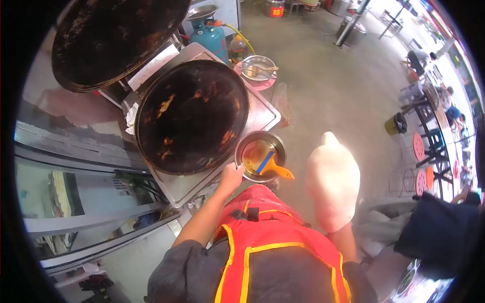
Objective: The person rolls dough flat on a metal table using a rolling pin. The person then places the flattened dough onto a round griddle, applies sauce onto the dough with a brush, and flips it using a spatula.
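My left hand (232,178) is closed on the rim of a round metal bowl (281,146). Inside the bowl is a yellowish liquid, and an orange-handled brush with a blue band (273,165) leans over its rim. To the right, a pale, thin sheet of dough (333,182) hangs over my right hand (343,237). The dough hides the fingers, and only the wrist end shows. Left of the bowl lies a wide black round griddle pan (194,118) with brown scorched patches. Its large dark lid (118,38) stands raised behind it.
A metal worktop (268,116) surrounds the griddle. Beyond it are a teal gas cylinder (211,39) and a metal basin with tools (257,61) on a pink stool. At far right, people sit at a long table (437,108). A dark-clothed person (439,237) is close on my right.
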